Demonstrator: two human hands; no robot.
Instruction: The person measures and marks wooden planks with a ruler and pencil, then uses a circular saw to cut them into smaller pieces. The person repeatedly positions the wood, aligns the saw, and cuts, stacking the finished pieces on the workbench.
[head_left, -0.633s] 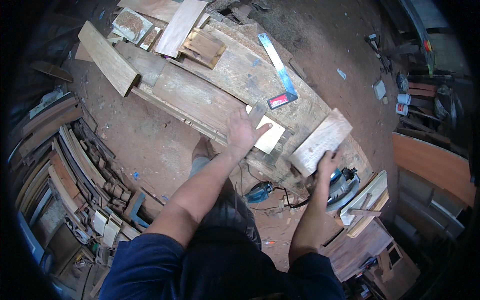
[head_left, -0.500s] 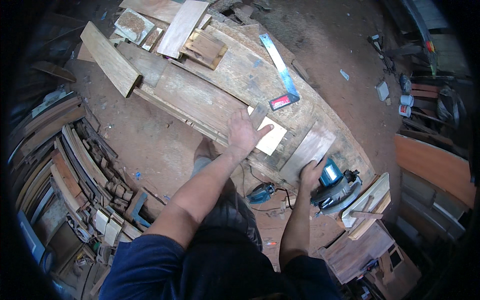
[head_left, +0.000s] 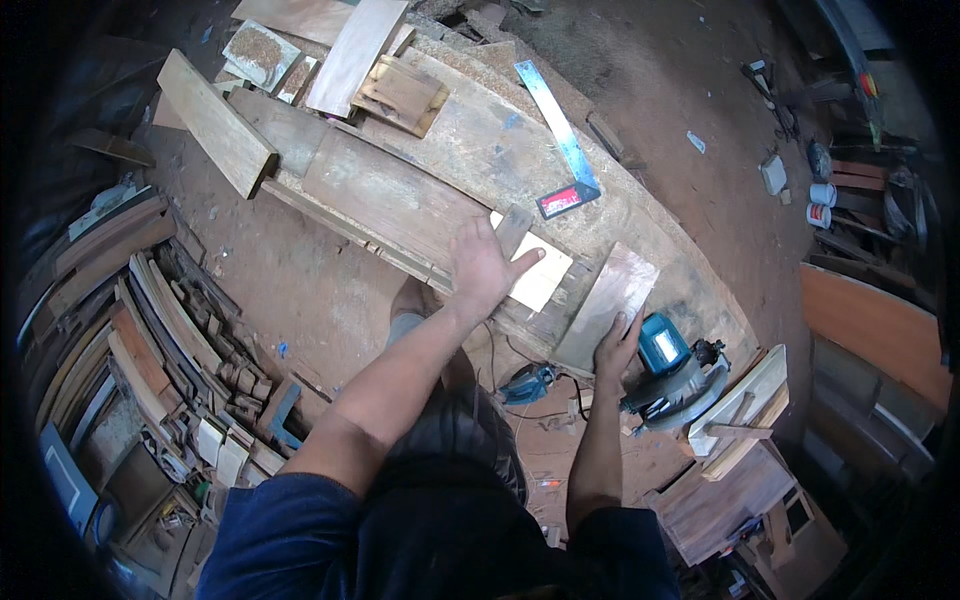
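Head view showed, nearest, a teal power tool below the near edge of the workbench. Just beyond, the right hand lay against the lower right edge of a short board on the bench; whether its fingers clasped the wood could not be told. Beside that hand sat a teal saw. The left hand, open and flat, rested on the end of a long brown board, its thumb over a pale piece. Farther off lay a metal square, then a light plank.
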